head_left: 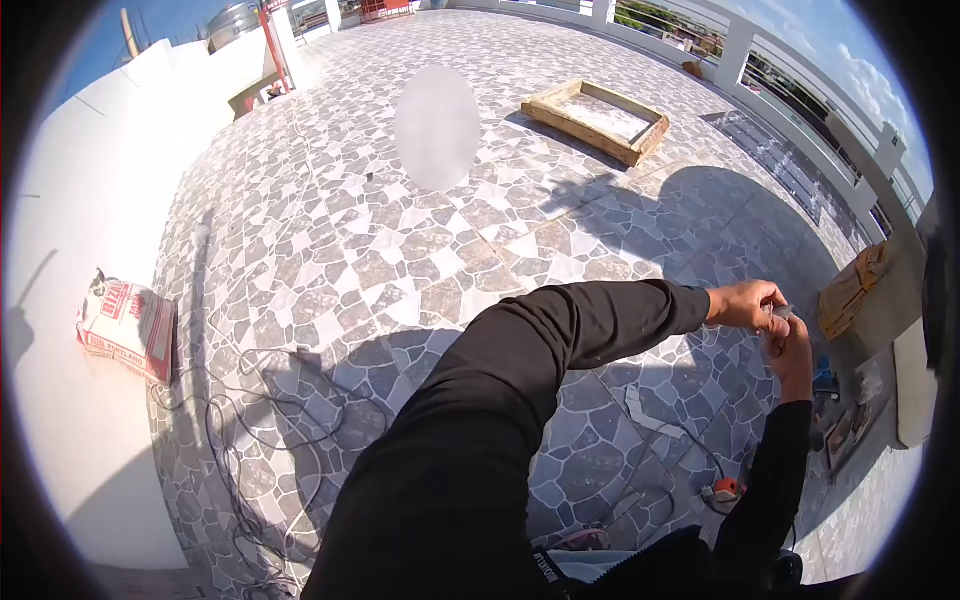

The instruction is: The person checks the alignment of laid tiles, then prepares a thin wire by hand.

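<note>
My left hand (741,303) and my right hand (791,352) meet at the right side of the view, fingers closed together. Between their fingertips is a small, pale, shiny piece (779,312), too small and covered to name. Both arms wear dark sleeves, the left one reaching across the middle of the view. A yellow-brown bag (853,290) is just right of the hands. Below them on the tiled floor lie a white angled strip (652,418) and an orange-red object (724,489) beside a dark cord.
A cement bag (128,328) rests by the white wall (90,200) at left. Dark cables (245,420) snake over the patterned floor. Farther off lies a wooden frame (640,150) like a shallow box. A white railing (738,52) borders the right side.
</note>
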Available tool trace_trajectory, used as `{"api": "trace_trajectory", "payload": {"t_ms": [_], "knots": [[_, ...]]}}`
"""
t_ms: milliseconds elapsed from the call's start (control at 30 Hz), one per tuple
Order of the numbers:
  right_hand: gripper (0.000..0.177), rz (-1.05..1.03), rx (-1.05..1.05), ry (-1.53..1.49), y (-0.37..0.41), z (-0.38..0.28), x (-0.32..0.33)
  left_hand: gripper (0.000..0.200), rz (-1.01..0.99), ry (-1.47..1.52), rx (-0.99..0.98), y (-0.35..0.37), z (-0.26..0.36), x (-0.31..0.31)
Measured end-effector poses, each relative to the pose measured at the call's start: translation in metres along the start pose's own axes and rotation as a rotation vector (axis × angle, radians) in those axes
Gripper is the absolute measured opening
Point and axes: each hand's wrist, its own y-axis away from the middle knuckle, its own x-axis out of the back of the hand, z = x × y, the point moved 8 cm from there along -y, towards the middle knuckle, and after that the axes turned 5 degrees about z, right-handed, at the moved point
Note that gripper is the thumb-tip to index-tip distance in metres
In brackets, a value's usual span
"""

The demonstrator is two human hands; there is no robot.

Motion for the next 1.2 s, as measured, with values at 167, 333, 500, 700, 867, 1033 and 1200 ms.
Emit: {"api": "trace_trajectory", "payload": {"t_ms": [167, 333, 500, 700, 867, 1033, 1200], "knots": [[0.025, -0.116, 0.310, 0.388, 0.021, -0.024, -0.048, 0.070, -0.060, -0.203, -0.055, 0.005, 0.004, -0.011], [0.017, 0.013, 0.445, 0.548, 0.020, -0.045, -0.040, 0.072, -0.144, -0.201, -0.094, 0.008, 0.012, -0.017], [0.013, 0.246, 0.421, 0.970, 0.010, -0.045, 0.001, 0.062, -0.191, 0.014, 0.051, 0.015, 0.005, -0.028], [0.017, 0.322, 0.761, 1.295, 0.051, -0.099, -0.048, 0.080, 0.160, 0.418, 0.329, 0.002, -0.012, 0.024], [0.018, 0.198, 0.820, 1.066, 0.066, -0.118, -0.080, 0.081, 0.110, 0.273, 0.414, 0.001, -0.019, 0.027], [0.020, 0.114, 0.700, 0.884, 0.059, -0.115, -0.081, 0.086, 0.027, 0.314, 0.419, 0.003, -0.017, 0.015], [0.022, 0.246, 0.685, 0.982, 0.057, -0.113, -0.064, 0.091, -0.048, 0.447, 0.439, 0.006, -0.010, 0.016]]}}
